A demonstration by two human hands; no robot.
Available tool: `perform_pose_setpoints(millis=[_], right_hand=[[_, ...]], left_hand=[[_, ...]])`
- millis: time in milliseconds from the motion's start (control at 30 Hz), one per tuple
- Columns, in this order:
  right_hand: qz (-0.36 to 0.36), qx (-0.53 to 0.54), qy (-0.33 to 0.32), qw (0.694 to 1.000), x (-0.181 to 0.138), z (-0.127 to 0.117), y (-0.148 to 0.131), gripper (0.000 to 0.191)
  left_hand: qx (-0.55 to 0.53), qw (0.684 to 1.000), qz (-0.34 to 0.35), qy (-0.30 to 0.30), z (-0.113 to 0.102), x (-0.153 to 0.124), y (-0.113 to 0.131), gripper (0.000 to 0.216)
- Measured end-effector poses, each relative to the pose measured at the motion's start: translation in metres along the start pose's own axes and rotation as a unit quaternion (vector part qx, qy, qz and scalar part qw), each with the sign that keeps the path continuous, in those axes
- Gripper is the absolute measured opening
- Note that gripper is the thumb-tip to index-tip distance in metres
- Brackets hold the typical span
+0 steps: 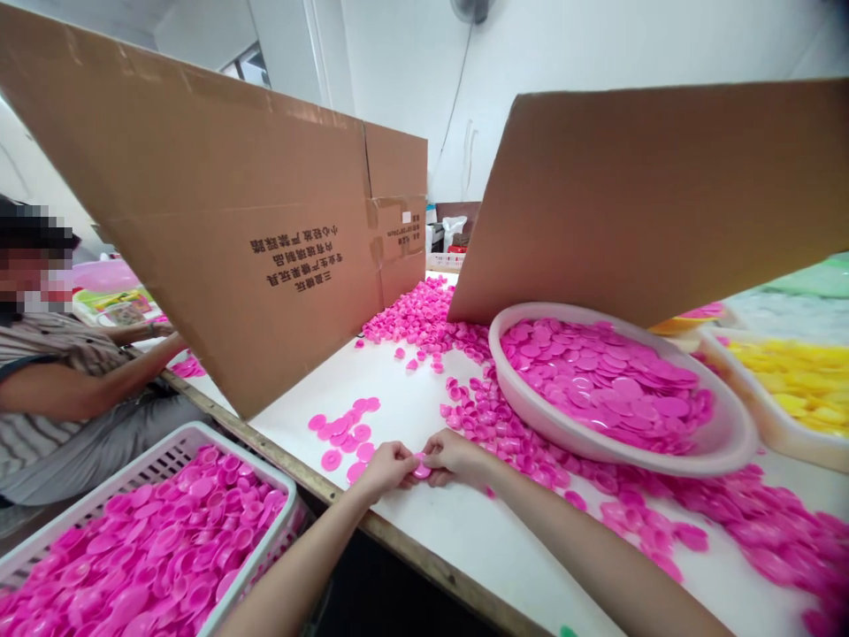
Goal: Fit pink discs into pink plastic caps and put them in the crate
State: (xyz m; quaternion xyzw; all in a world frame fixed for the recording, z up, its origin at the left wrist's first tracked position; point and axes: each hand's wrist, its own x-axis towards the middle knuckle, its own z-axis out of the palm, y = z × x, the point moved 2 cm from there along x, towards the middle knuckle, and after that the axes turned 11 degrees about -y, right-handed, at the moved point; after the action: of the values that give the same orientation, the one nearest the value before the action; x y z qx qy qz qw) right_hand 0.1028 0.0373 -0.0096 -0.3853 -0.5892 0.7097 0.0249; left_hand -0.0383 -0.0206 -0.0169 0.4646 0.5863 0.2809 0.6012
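Observation:
Near the table's front edge, my left hand [388,469] and my right hand [451,457] meet over a small round pink plastic piece [422,466]. Fingers of both hands pinch it from either side; whether it is one part or two pressed together I cannot tell. Flat pink discs [341,429] lie loose just beyond my left hand. Past my right hand spreads a heap of small pink cup-shaped pieces [491,411]. A large pale round basin [722,442] full of pink discs stands tilted on the right.
A white basket [282,482] of pink pieces stands at lower left, below the table edge. Cardboard panels [218,203] rise at left and another cardboard sheet [637,203] at right. A tray of yellow pieces [796,380] is far right. Another person [80,380] sits at left.

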Motion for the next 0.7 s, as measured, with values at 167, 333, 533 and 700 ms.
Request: perform_pose_setpoints(millis=[167, 333, 533, 700], right_hand=[[0.057, -0.060, -0.025, 0.996, 0.007, -0.003, -0.005, 0.006], [0.029, -0.024, 0.000, 0.999, 0.008, 0.002, -0.004, 0.008], [0.021, -0.013, 0.032, 0.999, 0.002, 0.006, -0.003, 0.013], [-0.002, 0.050, 0.055, 0.997, -0.005, 0.024, 0.007, 0.016]], left_hand=[[0.035, 0.998, -0.038, -0.047, -0.006, 0.006, 0.004, 0.037], [0.050, 0.998, -0.025, -0.043, -0.006, 0.012, -0.006, 0.039], [0.160, 0.986, -0.032, -0.034, -0.014, 0.009, 0.007, 0.035], [0.334, 0.918, 0.126, 0.171, -0.001, 0.005, 0.040, 0.024]])
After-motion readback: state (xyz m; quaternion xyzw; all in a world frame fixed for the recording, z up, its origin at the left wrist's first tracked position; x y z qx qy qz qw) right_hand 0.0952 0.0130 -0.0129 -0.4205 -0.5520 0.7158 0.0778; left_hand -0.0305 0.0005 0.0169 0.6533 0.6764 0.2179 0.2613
